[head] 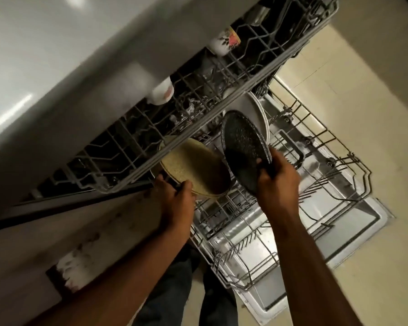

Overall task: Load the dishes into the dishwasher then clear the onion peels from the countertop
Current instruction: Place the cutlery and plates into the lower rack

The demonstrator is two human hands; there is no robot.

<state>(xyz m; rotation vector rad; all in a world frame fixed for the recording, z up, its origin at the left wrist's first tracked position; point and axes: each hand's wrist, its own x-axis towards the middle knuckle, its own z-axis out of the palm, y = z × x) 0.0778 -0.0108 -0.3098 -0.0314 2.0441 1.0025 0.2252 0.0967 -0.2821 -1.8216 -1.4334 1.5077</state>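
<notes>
My left hand (174, 198) grips the near rim of a tan speckled plate (193, 165), tilted above the lower rack (327, 184) of the open dishwasher. My right hand (277, 177) pinches the edge of a dark speckled plate (242, 147), held upright over the same rack. Just behind the dark plate, a white plate (254, 111) stands in the lower rack. The upper rack (198, 109) is pulled out above and hides part of the tan plate.
Two floral white cups (224, 42) (161, 92) sit in the upper rack. The open dishwasher door (351, 236) lies flat over the beige tiled floor (375, 102). The grey countertop (45, 67) fills the upper left. My legs (186, 297) stand beside the door.
</notes>
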